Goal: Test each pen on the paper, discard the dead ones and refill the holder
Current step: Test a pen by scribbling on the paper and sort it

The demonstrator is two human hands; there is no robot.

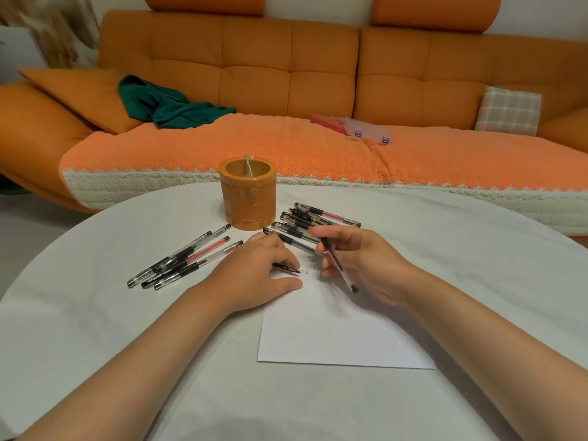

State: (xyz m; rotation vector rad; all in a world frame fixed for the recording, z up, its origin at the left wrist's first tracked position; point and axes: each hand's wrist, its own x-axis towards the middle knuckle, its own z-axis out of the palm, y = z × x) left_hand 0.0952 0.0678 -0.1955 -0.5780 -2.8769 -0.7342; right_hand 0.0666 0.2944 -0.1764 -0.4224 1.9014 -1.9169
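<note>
A white sheet of paper [337, 332] lies on the round white table [95, 329], with small marks near its top edge. My left hand [254, 272] rests on the paper's top left corner and holds a black pen cap [286, 268] under its fingers. My right hand [359, 265] pinches a clear pen [337, 265] with a black grip above the paper. The orange cylindrical holder [247, 194] stands behind the hands. One group of several pens [183, 257] lies to the left, another group of several pens [315, 222] to the right of the holder.
An orange sofa [286, 74] runs behind the table, with a green cloth [165, 103], a clear plastic box [369, 130] and a checked cushion [509, 111] on it. The table's near half holds only the paper.
</note>
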